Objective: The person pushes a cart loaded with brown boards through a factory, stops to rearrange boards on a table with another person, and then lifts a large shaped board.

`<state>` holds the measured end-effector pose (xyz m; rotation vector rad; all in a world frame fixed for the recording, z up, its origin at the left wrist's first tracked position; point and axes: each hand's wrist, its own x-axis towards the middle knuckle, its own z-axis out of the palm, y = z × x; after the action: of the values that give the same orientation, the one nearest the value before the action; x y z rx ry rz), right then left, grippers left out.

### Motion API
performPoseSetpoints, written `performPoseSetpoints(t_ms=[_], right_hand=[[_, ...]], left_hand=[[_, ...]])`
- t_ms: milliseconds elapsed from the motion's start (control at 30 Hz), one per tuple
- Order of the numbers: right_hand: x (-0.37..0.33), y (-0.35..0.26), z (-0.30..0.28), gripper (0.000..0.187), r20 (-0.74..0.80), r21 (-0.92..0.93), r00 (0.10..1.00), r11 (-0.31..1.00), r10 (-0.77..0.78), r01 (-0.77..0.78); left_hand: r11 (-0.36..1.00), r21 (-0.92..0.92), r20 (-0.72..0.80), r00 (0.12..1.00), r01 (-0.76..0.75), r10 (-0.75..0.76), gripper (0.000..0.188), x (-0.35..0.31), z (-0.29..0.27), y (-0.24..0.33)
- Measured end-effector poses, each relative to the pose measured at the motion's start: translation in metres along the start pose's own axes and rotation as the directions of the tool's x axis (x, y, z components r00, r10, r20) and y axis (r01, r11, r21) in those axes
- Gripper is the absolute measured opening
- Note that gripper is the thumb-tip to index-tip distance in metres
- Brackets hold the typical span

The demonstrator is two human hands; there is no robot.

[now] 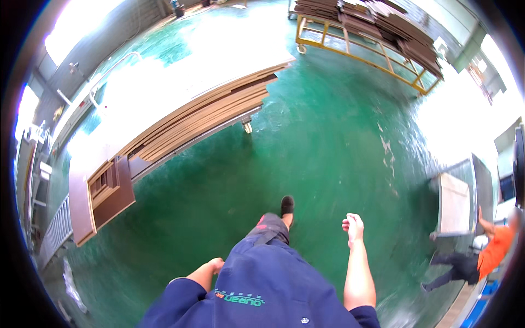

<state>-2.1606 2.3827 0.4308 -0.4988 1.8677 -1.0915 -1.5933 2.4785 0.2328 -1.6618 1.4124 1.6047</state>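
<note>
My right hand (354, 226) swings out in front of my body over the green floor. Its fingers are loosely curled in and nothing shows in them. My left hand (216, 265) hangs low beside my dark blue jacket (262, 279), which hides part of it, so its fingers cannot be made out. Neither hand touches any of the goods around. Nearest to the left hand is a cart stacked with brown boards (202, 112). A brown panel with a rectangular cutout (123, 188) rests at the near end of that stack.
Green floor (328, 136) stretches ahead of my shoe (287, 204). A yellow wheeled rack (377, 53) bears brown boards (394, 22) at the far right. On the right, a person in orange (495, 250) leans against a large pale box-like cart (455, 202). A ladder-like frame (57, 229) stands left.
</note>
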Motion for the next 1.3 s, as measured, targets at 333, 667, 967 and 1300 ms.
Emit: performPoseSetpoints(t_ms=[333, 667, 967, 1300], right_hand=[[0.121, 0.048, -0.093, 0.014, -0.147, 0.06, 0.83, 0.842, 0.539, -0.536], [0.371, -0.044, -0.116, 0.01, -0.153, 0.016, 0.708, 0.718, 0.69, -0.696], [0.833, -0.37, -0.036, 0.007, 0.093, -0.215, 0.961, 0.947, 0.262, -0.237], [1.005, -0.625, 0.286, 0.014, 0.583, -0.213, 0.812, 0.959, -0.029, 0.188]], left_hand=[[0.887, 0.294, -0.401, 0.796, -0.357, 0.453, 0.04, 0.152, -0.265, 0.518], [0.856, 0.049, -0.497, 0.731, -0.515, 0.468, 0.031, 0.241, -0.402, 0.805], [0.881, -0.331, -0.194, 0.889, 0.338, -0.415, 0.042, 0.27, -0.371, 0.687], [0.766, -0.591, -0.082, 0.927, 0.25, -0.366, 0.047, 0.42, -0.477, 0.831]])
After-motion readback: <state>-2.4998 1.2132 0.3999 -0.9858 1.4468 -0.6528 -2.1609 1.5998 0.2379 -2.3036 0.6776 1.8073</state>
